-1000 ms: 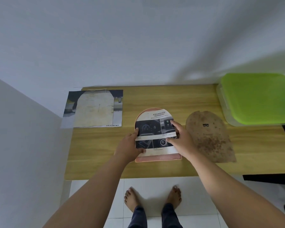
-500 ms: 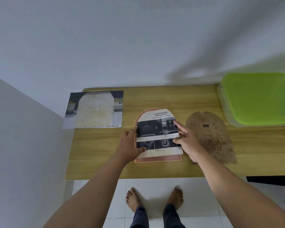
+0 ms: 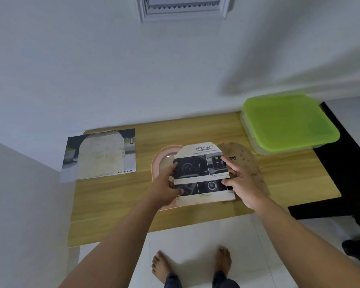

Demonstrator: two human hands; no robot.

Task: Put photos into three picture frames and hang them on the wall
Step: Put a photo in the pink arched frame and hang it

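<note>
Arched printed photo [image 3: 204,173], pinched by left hand [image 3: 168,185] and right hand [image 3: 240,181], offset right of pink arched frame [image 3: 161,161] beneath.

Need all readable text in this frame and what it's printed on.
"ADVANCED": heading at the top of the arch-cut photo held by the left hand and the right hand.
"SMART CAR": upside down on the bottom edge of the cut-out page at the table's left.
Smaller lines and captions on the photo: too small to read.
Dark mark on the brown backing board: illegible.
</note>
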